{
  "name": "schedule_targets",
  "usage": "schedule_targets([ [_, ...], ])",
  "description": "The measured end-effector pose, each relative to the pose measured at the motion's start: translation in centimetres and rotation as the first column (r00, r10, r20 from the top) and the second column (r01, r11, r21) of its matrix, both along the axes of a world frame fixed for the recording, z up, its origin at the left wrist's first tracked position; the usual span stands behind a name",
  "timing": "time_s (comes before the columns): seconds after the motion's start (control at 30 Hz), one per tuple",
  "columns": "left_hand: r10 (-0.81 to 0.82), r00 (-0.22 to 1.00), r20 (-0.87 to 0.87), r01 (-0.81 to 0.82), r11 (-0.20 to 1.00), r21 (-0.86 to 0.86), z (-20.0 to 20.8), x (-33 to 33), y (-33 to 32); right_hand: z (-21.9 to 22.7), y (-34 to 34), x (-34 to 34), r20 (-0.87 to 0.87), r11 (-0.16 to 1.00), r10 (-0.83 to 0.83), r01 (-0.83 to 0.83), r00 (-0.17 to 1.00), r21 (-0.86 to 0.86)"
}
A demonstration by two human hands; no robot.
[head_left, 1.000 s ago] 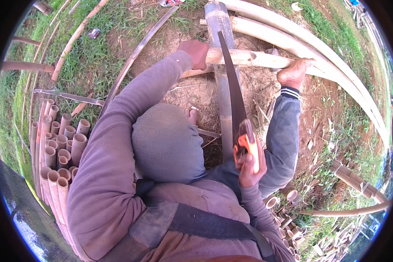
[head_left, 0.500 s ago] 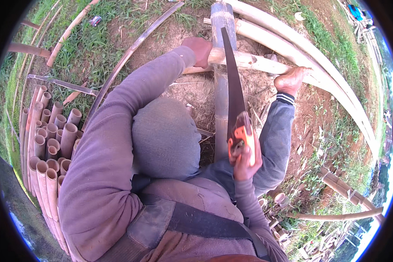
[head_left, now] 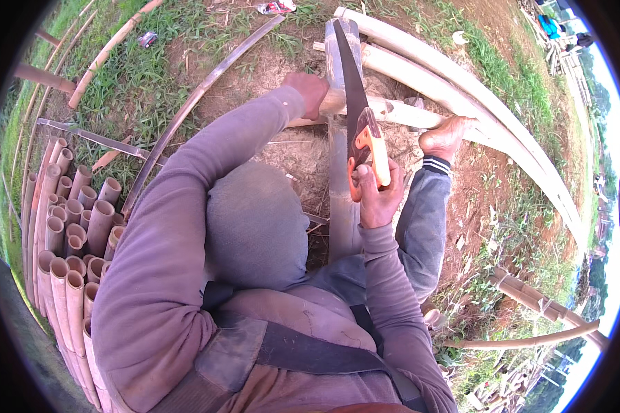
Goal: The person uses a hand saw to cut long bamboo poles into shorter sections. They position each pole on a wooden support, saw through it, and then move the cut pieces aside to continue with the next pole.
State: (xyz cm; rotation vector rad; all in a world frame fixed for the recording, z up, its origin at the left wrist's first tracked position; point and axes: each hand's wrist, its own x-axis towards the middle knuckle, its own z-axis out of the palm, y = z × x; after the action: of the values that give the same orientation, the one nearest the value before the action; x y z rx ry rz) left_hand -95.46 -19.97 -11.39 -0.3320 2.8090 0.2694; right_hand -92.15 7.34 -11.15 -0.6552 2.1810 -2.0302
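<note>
My right hand [head_left: 380,196] is closed on the orange and dark handle of a handsaw [head_left: 353,82]. Its long dark blade points away from me and crosses a pale bamboo pole [head_left: 406,114]. At the pole's left end my left hand [head_left: 310,93] is wrapped round it, just left of the blade. The pole lies across a thick grey bamboo support [head_left: 343,220] that runs away from me. My bare foot [head_left: 444,138] presses on the pole to the right. The blade's cutting edge against the pole is hard to make out.
Long pale bamboo poles [head_left: 475,103] curve along the far right. At left stands a bundle of cut bamboo tubes [head_left: 65,268], with a long blade-like tool [head_left: 93,131] and a split strip [head_left: 207,82] beyond it. More bamboo [head_left: 530,294] lies at lower right.
My right hand has pushed the saw forward, away from my body, so the handle is now much nearer the pole. My left hand keeps its hold; the view has shifted slightly.
</note>
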Motion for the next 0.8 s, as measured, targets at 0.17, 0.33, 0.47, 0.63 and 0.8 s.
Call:
schedule_targets([
  [0.17, 0.048, 0.999, -0.002, -0.047, 0.996, 0.072, 0.1, -0.1, 0.2, 2.0, -1.5, 0.1, 0.286, 0.991, -0.083, 0.111, 0.955, -0.081],
  [0.33, 0.006, 1.0, -0.009, -0.005, 0.996, 0.088, -0.2, -0.2, -0.6, 3.0, 0.0, 0.7, 0.363, 0.989, -0.136, 0.103, 0.922, 0.109],
  [0.47, 0.028, 0.999, 0.04, -0.032, 0.994, 0.104, -0.5, 0.4, -1.3, 3.3, 11.0, 10.0, 0.321, 0.987, -0.127, 0.088, 0.939, 0.134],
  [0.63, 0.02, 0.998, 0.056, -0.027, 0.992, 0.122, -0.3, 0.2, -0.9, 1.8, 7.4, 8.5, 0.315, 0.991, -0.102, 0.126, 0.943, -0.055],
  [0.8, -0.003, 0.999, -0.049, 0.008, 0.995, 0.099, 0.3, -0.2, 0.1, 1.2, -1.8, -0.9, 0.283, 0.994, -0.107, 0.1, 0.953, 0.038],
])
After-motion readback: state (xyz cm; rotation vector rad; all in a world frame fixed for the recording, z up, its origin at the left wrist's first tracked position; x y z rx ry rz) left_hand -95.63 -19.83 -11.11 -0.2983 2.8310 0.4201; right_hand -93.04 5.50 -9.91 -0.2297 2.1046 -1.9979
